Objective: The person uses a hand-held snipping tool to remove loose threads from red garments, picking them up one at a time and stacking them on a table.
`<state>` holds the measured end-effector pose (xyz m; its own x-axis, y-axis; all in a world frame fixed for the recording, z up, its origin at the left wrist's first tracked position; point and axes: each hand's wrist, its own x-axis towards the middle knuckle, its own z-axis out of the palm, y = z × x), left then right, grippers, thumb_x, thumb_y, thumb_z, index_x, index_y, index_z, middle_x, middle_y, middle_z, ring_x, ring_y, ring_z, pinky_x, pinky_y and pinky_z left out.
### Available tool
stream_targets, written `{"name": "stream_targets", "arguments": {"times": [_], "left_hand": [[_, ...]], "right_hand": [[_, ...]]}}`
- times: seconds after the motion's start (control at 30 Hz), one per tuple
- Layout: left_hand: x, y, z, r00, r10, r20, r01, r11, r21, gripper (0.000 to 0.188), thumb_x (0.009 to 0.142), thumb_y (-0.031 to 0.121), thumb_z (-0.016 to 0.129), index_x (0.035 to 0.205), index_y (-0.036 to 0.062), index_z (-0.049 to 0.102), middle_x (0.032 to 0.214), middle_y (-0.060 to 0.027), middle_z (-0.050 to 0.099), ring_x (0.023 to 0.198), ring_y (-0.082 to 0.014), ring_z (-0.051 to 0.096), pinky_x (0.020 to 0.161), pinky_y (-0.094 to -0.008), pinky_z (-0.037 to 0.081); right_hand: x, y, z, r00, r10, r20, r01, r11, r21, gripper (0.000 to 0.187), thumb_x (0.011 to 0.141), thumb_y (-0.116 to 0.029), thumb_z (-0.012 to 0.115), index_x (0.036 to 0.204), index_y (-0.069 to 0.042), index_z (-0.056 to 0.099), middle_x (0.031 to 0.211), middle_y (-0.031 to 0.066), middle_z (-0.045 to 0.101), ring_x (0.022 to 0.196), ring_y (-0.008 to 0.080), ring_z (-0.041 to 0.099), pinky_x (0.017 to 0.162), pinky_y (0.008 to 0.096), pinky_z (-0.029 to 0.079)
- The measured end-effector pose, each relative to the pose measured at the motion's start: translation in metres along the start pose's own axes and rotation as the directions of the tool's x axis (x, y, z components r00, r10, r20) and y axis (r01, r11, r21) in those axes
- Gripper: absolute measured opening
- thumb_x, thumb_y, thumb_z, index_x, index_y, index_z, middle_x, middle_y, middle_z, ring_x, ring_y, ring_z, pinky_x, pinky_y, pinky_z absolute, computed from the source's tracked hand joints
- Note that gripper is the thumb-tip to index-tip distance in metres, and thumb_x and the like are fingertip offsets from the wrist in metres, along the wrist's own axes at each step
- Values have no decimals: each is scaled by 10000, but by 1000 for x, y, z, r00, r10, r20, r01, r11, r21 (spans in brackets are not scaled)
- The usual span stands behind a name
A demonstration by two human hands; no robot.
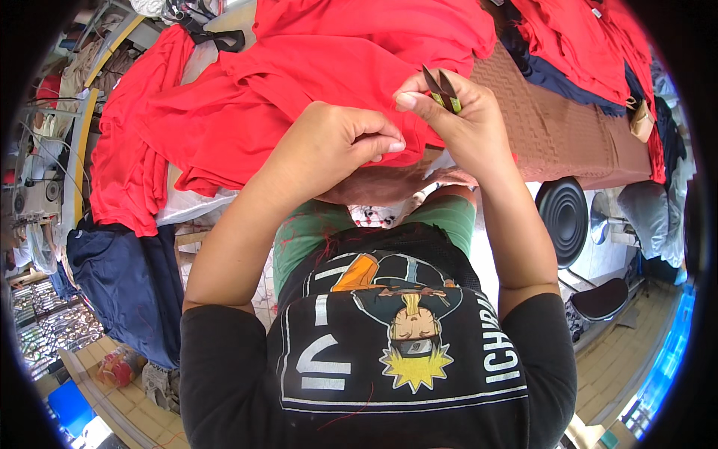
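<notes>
Red cloth (299, 75) lies in loose folds on the table before me. My left hand (340, 142) is closed in a pinch, thumb against forefinger, over the near edge of the cloth. What it pinches, if anything, I cannot make out against the red. My right hand (464, 116) is closed around small thread snips (444, 90) with dark blades and a yellow-green part; the blades point up and stand apart. Its thumb and forefinger also press together at the tips, a short way from my left hand.
A brown cloth (553, 112) covers the table's right side, with more red garments (576, 45) over dark blue fabric at the far right. Dark blue cloth (127, 284) hangs at the left. A round black stool (562, 222) stands below the table's right edge.
</notes>
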<state>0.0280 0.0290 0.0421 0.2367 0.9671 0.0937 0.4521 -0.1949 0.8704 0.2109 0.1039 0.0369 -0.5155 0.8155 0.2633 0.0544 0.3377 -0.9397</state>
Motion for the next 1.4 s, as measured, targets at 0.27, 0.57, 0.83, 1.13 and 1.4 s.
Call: {"name": "stream_targets", "arguments": {"times": [0.27, 0.57, 0.83, 1.13, 1.4], "left_hand": [[2, 3, -3, 991, -126, -44, 124, 991, -48, 179, 934, 182, 616, 900, 7, 606, 718, -14, 632, 647, -73, 624, 598, -225, 486], [4, 1, -2, 994, -105, -43, 103, 993, -53, 214, 951, 217, 599, 909, 7, 600, 737, -20, 625, 646, -77, 622, 609, -228, 488], [2, 4, -2, 992, -117, -51, 115, 992, -45, 212, 951, 214, 599, 914, 6, 601, 739, -17, 623, 647, -76, 620, 608, -229, 487], [2, 7, -1, 993, -104, -50, 103, 994, -21, 186, 944, 196, 606, 913, 13, 602, 736, -20, 625, 643, -75, 618, 605, -227, 483], [4, 8, 0, 995, -85, -47, 86, 996, 19, 165, 944, 174, 601, 931, 10, 605, 744, -32, 637, 639, -85, 620, 591, -232, 487]], "right_hand": [[-3, -2, -16, 998, -57, -22, 40, 883, -468, 241, 880, -238, 656, 1011, -36, 646, 872, 146, 662, 778, 270, 636, 727, 352, 489], [-24, -6, -28, 949, -138, 284, 224, 929, -296, 159, 823, -102, 694, 959, -33, 650, 824, 93, 610, 755, 243, 634, 672, 319, 503], [-24, -3, -22, 947, -169, 274, 260, 904, -339, 148, 810, -113, 698, 931, -43, 652, 804, 97, 604, 744, 258, 631, 652, 327, 497], [-23, -4, -19, 947, -151, 284, 245, 911, -333, 129, 808, -117, 697, 905, -51, 644, 794, 88, 603, 728, 261, 616, 629, 339, 482], [-21, -6, -17, 933, -206, 294, 314, 864, -393, 130, 815, -155, 688, 900, -68, 642, 791, 86, 601, 750, 276, 610, 633, 364, 477]]}}
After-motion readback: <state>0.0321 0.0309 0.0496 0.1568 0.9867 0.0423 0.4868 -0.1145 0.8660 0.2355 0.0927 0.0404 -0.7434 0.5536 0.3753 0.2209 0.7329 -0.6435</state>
